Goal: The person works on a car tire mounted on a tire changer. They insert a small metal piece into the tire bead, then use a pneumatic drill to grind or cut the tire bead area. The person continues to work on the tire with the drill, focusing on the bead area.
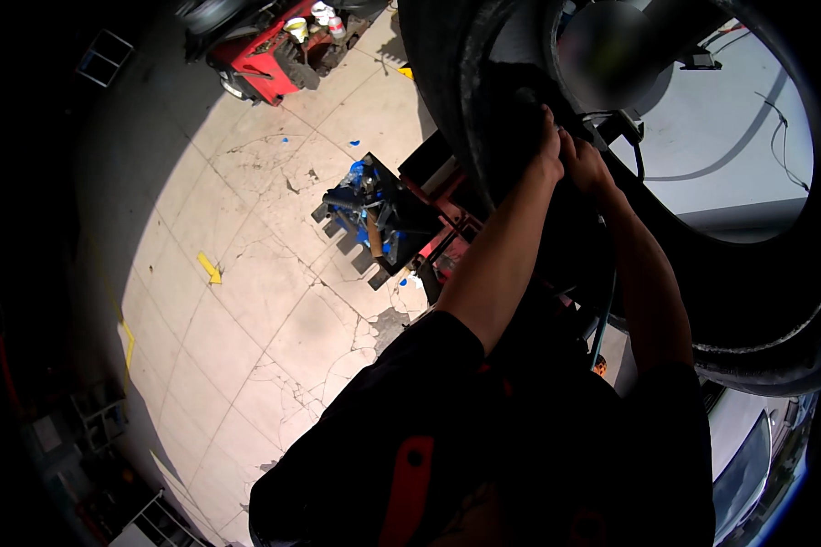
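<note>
A large black tyre (458,64) stands in front of me, and both my arms reach up to its inner side. My left hand (549,150) is close against my right hand (586,166), deep in the shadow. The fingers of both look curled together, but what they hold is too dark to make out. Just right of my right hand is a dark tool-like part (625,129) with a curved black handle or cable. A thin bluish hose (604,319) runs below my right forearm.
A black tray (401,214) with blue scraps and tools sits on a red frame (456,242) to the left. Farther off is a red machine (255,64) bearing small containers. A yellow arrow (210,268) marks the cracked tiled floor; a light-coloured car (743,465) stands lower right.
</note>
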Demonstrator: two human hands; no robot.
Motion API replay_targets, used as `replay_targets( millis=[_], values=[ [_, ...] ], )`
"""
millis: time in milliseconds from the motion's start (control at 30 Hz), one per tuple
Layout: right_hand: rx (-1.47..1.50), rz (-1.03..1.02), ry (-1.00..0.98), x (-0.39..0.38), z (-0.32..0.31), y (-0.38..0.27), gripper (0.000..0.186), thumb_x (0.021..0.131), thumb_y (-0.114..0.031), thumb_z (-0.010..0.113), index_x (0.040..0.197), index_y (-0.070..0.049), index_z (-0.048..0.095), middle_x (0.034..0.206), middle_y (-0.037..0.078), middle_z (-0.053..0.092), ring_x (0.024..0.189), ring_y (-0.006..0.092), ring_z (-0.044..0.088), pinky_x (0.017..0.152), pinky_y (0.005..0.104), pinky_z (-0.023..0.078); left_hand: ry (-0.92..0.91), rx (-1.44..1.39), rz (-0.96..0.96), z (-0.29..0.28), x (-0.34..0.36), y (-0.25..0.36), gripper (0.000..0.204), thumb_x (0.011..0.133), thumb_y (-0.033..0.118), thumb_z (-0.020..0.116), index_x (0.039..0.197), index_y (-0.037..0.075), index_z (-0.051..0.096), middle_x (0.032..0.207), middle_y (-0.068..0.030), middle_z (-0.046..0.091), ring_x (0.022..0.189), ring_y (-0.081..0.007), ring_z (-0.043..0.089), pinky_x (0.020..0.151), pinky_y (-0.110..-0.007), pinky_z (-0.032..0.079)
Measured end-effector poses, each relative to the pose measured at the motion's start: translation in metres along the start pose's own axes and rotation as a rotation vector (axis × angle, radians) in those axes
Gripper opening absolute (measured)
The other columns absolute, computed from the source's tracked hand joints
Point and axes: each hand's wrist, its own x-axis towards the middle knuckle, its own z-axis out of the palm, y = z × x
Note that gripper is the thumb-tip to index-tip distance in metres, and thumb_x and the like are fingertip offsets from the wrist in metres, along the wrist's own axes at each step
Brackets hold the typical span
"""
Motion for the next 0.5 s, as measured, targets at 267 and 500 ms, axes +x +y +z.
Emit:
replay_targets(
  millis=[267,500],
  values=[
    [-0.063,0.068,-0.015,-0.004,-0.004,0.009,0.063,0.094,-0.050,0.026,0.105,0.002,0.060,0.105,0.029,0.059,0.105,0.0431,0.053,0.091,0.0444,0.041,0.049,-0.011,-0.042,0.005,0.004,-0.014,0.068,0.089,0.053,0.046,0.140,0.011,0.032,0.133,-0.0071,0.042,0.115,-0.0159,0.044,0.105,-0.031,0.030],
    [-0.051,0.084,-0.061,-0.009,-0.009,0.000,0.063,0.094,-0.051,0.026,0.111,0.001,0.058,0.107,0.029,0.058,0.107,0.0419,0.053,0.092,0.0424,0.040,0.032,0.030,-0.097,0.003,-0.004,-0.006,0.064,0.092,0.051,0.042,0.139,0.008,0.032,0.139,-0.0100,0.037,0.125,-0.0210,0.038,0.105,-0.034,0.029]
  ],
)
